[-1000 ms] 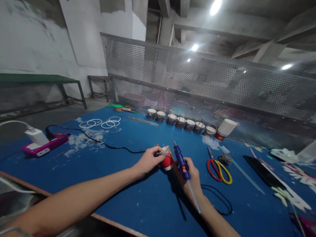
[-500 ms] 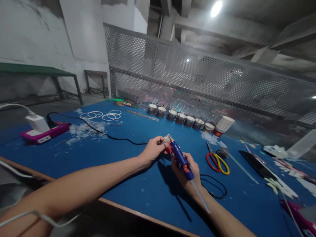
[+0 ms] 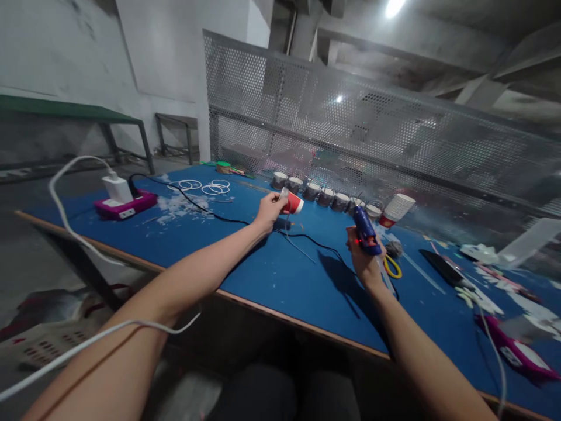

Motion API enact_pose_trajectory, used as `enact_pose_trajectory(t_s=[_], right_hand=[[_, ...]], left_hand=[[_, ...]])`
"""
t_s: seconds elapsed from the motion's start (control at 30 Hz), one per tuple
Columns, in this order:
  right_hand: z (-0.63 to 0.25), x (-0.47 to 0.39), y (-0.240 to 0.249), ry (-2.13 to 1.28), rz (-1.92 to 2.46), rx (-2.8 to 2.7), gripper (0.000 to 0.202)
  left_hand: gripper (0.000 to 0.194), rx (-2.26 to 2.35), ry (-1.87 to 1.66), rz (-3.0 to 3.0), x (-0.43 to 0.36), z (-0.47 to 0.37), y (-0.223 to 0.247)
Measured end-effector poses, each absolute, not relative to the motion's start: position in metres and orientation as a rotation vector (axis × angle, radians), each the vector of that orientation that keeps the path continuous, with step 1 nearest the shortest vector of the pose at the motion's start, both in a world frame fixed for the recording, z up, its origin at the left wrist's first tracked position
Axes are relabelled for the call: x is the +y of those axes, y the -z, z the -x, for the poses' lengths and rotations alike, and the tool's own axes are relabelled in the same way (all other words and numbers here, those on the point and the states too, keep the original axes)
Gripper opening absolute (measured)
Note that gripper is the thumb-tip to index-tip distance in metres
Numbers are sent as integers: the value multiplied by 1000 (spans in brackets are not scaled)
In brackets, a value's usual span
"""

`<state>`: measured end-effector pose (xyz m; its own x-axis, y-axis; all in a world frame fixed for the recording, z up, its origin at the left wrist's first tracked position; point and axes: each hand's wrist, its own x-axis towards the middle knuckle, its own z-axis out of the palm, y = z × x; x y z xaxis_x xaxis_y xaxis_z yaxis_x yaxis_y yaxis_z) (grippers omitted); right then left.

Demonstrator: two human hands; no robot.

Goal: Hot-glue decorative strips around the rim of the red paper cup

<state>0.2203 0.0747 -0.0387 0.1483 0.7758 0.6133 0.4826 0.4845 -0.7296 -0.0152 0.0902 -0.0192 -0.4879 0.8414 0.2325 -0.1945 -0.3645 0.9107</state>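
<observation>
My left hand [image 3: 269,210] is closed on a red paper cup [image 3: 293,203], tipped on its side above the blue table, its white rim facing right. A thin grey strand [image 3: 300,249] hangs down from near the cup to the tabletop. My right hand [image 3: 364,257] grips a blue glue gun [image 3: 366,230] with its nozzle pointing up and a clear glue stick out of its lower end. The two hands are well apart. Behind them stands a row of several dark-wrapped cups [image 3: 326,197].
Stacked paper cups [image 3: 398,209] stand right of the row. Yellow-handled scissors [image 3: 392,266] lie partly behind my right hand. A magenta power strip [image 3: 125,207] with a white plug, black cable [image 3: 232,220] and white rings [image 3: 215,187] are at left. A mesh panel [image 3: 350,134] rises behind.
My hands have moved apart. The left has carried the cup up and forward, and the right has taken the glue gun away to the right. The camera view has shifted.
</observation>
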Motion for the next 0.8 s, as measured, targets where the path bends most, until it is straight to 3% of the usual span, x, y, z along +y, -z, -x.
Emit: enact_pose_trajectory(t_s=[0.2,0.4,0.8], right_hand=[[-231,92,13,-281,1208,-1433,40],[-240,99,-5,-476,1247,-1491,40],[-236,82,32,-783,1224,-1750,32]], left_hand=[[15,1159,-1878,-1011,84,12,28],[15,1181,-1787,-1077,80,9,30],[12,1141,-1581,-1188,67,-7,34]])
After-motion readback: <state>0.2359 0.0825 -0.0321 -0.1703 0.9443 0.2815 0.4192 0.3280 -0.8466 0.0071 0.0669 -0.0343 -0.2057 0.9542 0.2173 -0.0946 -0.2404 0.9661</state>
